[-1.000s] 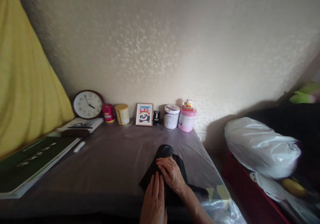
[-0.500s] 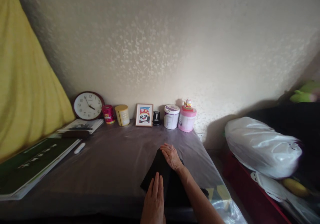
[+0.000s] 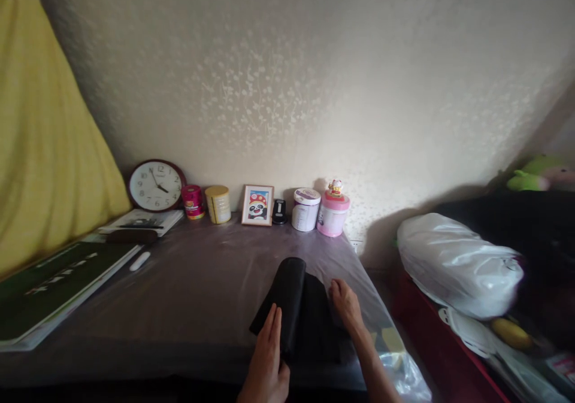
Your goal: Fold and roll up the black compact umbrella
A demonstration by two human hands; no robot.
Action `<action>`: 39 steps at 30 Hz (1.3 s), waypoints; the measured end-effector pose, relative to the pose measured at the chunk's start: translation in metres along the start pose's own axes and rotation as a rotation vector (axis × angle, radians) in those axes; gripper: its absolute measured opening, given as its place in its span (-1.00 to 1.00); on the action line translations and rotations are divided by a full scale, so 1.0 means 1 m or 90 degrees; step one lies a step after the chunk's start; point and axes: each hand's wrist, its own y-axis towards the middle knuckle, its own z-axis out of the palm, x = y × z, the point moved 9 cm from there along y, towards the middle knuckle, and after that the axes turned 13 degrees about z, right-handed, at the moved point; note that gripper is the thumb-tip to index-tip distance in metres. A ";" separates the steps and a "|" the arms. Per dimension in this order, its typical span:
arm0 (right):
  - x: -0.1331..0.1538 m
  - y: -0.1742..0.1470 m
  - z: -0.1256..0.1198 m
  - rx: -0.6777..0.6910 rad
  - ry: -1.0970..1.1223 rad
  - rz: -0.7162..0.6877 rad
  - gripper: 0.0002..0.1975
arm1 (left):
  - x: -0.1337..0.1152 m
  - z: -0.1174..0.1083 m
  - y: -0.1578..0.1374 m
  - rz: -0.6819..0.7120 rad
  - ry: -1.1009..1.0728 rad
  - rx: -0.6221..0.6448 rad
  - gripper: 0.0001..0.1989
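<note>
A folded black cloth (image 3: 287, 307) lies on the table near its front edge, its left part raised in a thick rounded fold. My left hand (image 3: 268, 355) rests along the lower left side of that fold, fingers straight and together, palm facing the fabric. At the cloth's right edge is my right hand (image 3: 345, 304), its fingers curled closed, seemingly pinching the edge; the fingertips are partly hidden.
Along the wall stand a clock (image 3: 157, 186), a pink tin (image 3: 193, 202), a yellow tin (image 3: 218, 205), a framed panda picture (image 3: 257, 205) and two tubs. A green board (image 3: 58, 286) lies left on the table (image 3: 188, 307). A white plastic bag (image 3: 458, 265) bulges at the right.
My right hand has left the top of the cloth and moved right, its fingers now curled at the edge. The cloth's left part now stands up as a rounded fold.
</note>
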 end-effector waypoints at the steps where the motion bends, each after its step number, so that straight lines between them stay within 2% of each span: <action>1: 0.001 -0.001 0.001 0.004 -0.011 -0.006 -0.69 | 0.001 -0.001 0.000 -0.001 -0.015 -0.005 -0.02; 5: 0.012 -0.001 0.007 0.016 -0.033 -0.030 -0.77 | 0.006 -0.004 -0.002 -0.007 -0.057 -0.007 -0.10; 10: 0.023 -0.002 0.016 0.030 -0.024 -0.006 -0.69 | 0.004 -0.004 -0.001 -0.009 -0.043 -0.011 -0.11; 14: 0.018 -0.003 0.016 0.033 0.029 0.044 -0.76 | 0.003 -0.002 0.000 -0.005 -0.008 -0.012 -0.07; 18: 0.009 -0.001 0.010 0.019 0.064 0.051 -0.82 | 0.002 0.000 -0.001 0.018 0.011 -0.012 -0.04; 22: 0.002 0.001 0.008 0.012 0.103 0.068 -0.75 | 0.001 0.003 -0.002 0.009 0.009 0.001 -0.03; 27: 0.002 0.002 0.016 0.068 0.185 0.083 -0.63 | 0.001 0.006 0.000 -0.036 -0.026 0.028 -0.05; 31: 0.004 0.001 0.008 0.066 0.220 0.070 -0.59 | 0.003 0.007 0.001 -0.056 -0.046 0.047 -0.06; 34: 0.015 -0.003 0.001 0.073 0.306 0.054 -0.52 | 0.004 0.009 -0.001 -0.057 -0.029 0.063 -0.06; 39: 0.056 -0.010 -0.003 0.077 0.398 0.011 -0.49 | 0.006 0.015 -0.004 -0.081 0.011 0.099 -0.04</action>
